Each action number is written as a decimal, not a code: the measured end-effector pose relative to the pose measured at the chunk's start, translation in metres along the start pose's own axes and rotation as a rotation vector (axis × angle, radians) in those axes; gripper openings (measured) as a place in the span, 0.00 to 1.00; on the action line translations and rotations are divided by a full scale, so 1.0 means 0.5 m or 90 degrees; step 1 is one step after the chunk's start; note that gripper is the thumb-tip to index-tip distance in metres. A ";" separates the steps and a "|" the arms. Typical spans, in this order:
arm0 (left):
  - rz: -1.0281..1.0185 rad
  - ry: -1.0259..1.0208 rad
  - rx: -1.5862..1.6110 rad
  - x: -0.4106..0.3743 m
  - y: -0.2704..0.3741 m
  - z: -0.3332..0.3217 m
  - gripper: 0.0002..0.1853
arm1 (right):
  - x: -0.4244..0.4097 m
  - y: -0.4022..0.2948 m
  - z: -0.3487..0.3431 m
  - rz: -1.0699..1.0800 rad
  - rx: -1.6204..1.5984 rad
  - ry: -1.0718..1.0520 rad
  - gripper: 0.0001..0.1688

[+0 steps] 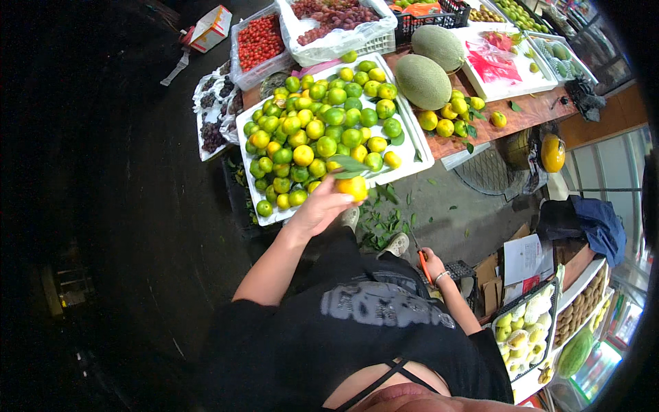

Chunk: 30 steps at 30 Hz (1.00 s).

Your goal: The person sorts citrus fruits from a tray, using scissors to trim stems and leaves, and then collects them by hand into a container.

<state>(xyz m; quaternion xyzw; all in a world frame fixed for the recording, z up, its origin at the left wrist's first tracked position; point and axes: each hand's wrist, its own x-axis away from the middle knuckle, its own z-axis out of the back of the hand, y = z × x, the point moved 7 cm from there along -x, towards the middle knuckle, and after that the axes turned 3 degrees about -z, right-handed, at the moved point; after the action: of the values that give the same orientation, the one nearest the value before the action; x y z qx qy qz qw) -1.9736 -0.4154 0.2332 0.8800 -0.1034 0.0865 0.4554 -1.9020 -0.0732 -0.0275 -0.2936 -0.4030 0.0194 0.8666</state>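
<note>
My left hand (318, 208) grips a yellow-orange mandarin (353, 188) that has green leaves (349, 165) on it. It holds the fruit over the near edge of a white foam tray (423, 164). Green and yellow mandarins (304, 155) are heaped across that tray. Lower and to the right, my right hand (435, 265) has hold of orange-handled scissors (423, 263). Their blades point away from me, towards the floor, and I cannot tell whether they are parted.
Two netted melons (423, 82) and leafy mandarins (453, 114) sit right of the tray. Crates of cherry tomatoes (260, 41) and grapes (334, 15) stand behind it. Cut leaves (383, 221) litter the floor by my feet. At right are a black stool (461, 269) and a crate of wrapped fruit (525, 332).
</note>
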 end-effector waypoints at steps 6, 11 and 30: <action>0.070 0.156 0.173 0.051 0.083 0.155 0.23 | -0.059 -0.011 -0.009 -0.035 0.052 0.024 0.31; 0.056 0.225 0.113 -0.154 0.180 0.250 0.23 | -0.070 -0.023 -0.043 -0.121 -0.014 0.062 0.30; 0.311 0.294 -0.519 -0.871 0.113 0.491 0.16 | 0.127 -0.007 -0.294 -0.374 -0.187 0.077 0.35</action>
<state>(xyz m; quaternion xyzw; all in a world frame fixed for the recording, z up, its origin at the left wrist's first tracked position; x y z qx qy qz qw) -2.3937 -0.6035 0.0304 0.5396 -0.2278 0.3346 0.7382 -1.7556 -0.1316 -0.0562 -0.2875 -0.4170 -0.3071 0.8057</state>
